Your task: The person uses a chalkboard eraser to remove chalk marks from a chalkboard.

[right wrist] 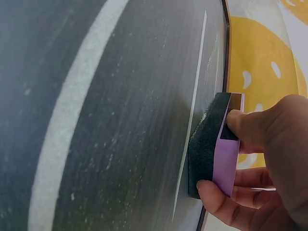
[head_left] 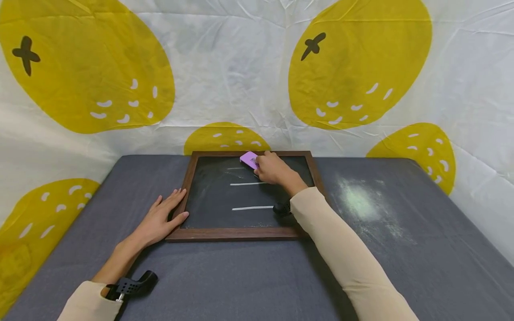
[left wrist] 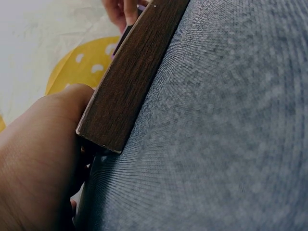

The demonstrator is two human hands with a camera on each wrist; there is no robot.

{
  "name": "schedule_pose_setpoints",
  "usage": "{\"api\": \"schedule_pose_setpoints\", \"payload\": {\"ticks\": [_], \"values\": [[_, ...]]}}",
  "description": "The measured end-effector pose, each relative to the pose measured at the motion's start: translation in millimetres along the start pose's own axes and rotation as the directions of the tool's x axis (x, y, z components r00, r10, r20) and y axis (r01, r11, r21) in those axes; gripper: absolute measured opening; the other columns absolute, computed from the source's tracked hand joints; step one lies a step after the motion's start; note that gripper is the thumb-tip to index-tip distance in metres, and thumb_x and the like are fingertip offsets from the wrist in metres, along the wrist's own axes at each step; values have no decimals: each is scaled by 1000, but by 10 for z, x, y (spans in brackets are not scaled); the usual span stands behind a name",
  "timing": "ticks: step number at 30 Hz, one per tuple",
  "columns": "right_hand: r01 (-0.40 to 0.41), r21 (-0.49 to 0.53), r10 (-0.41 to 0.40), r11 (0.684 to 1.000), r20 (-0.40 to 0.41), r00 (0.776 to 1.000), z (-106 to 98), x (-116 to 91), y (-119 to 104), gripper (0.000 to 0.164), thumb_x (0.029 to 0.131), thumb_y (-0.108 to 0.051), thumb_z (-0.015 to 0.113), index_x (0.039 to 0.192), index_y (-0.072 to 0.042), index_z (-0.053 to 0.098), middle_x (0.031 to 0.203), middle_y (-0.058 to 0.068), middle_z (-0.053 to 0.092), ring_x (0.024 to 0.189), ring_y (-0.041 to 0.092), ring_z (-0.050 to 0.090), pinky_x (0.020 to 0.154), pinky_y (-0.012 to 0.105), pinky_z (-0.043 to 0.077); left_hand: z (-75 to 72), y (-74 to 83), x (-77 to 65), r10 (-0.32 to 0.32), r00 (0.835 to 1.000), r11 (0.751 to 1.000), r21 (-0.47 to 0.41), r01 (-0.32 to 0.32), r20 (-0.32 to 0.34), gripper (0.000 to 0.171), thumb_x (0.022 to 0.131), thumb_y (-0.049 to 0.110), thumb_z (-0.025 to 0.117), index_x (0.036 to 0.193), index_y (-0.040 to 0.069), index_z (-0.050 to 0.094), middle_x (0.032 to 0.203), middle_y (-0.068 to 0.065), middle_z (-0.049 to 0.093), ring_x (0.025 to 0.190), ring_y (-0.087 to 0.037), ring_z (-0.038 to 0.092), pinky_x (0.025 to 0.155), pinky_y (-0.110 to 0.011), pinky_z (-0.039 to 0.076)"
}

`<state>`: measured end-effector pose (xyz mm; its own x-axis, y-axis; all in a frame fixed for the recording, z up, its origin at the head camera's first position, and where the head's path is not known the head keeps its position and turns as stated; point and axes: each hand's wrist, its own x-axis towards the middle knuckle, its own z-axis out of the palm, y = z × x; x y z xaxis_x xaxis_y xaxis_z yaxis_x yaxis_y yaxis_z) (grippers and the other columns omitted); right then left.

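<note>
A chalkboard (head_left: 209,196) in a brown wooden frame lies on the table with white chalk lines (head_left: 252,208) across it. My right hand (head_left: 275,168) grips a purple chalkboard eraser (head_left: 249,159) near the board's far edge. In the right wrist view, the eraser's dark felt (right wrist: 206,144) is against the board, and thumb and fingers pinch its purple back. A fainter, partly rubbed line (head_left: 235,168) lies close to the eraser. My left hand (head_left: 158,220) rests at the frame's left side, fingers extended and thumb over the wood. The left wrist view shows the frame's corner (left wrist: 125,91) beside this hand.
Grey cloth covers the table (head_left: 225,276). Pale green-white chalk dust (head_left: 361,200) is spread on the cloth right of the board. A white curtain with yellow fruit shapes (head_left: 233,76) hangs directly behind the table. A black wrist camera (head_left: 136,283) is on the left wrist.
</note>
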<state>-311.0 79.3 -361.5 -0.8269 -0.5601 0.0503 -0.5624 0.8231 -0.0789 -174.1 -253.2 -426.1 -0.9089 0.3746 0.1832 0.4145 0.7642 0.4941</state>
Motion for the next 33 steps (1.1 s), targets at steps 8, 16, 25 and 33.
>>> {"api": "schedule_pose_setpoints", "payload": {"ticks": [8, 16, 25, 33], "values": [[18, -36, -17, 999, 31, 999, -4, -15, -76, 23, 93, -18, 59, 108, -2, 68, 89, 11, 60, 92, 29, 49, 87, 40, 38, 40, 9, -36, 3, 1000, 1000, 7, -2, -11, 68, 98, 34, 55, 151, 2, 26, 152, -22, 26, 140, -38, 21, 111, -58, 4], [14, -28, -12, 1000, 68, 998, 2, -8, -121, 31, 95, -20, 57, 121, -5, 64, 101, 14, 56, 95, 30, 48, 88, 41, 43, 62, 46, -84, 0, 1000, 1000, 9, 0, -19, 68, 98, 33, 55, 151, 1, 27, 152, -22, 25, 140, -39, 21, 111, -58, 4], [66, -38, -63, 997, 79, 995, -13, 7, -235, 31, 96, -20, 57, 123, -6, 63, 102, 14, 56, 95, 30, 49, 85, 39, 43, 91, 65, -113, 3, 1000, 1000, 24, -3, -28, 68, 98, 34, 55, 151, 3, 27, 152, -23, 25, 141, -38, 21, 111, -58, 4], [57, -62, -51, 996, 93, 994, 8, 40, -298, 31, 97, -19, 56, 125, -8, 62, 105, 15, 54, 96, 29, 49, 86, 39, 44, 112, 57, -114, 7, 999, 999, 35, -5, -36, 68, 98, 34, 55, 151, 3, 27, 152, -23, 25, 140, -38, 21, 111, -58, 4]]}}
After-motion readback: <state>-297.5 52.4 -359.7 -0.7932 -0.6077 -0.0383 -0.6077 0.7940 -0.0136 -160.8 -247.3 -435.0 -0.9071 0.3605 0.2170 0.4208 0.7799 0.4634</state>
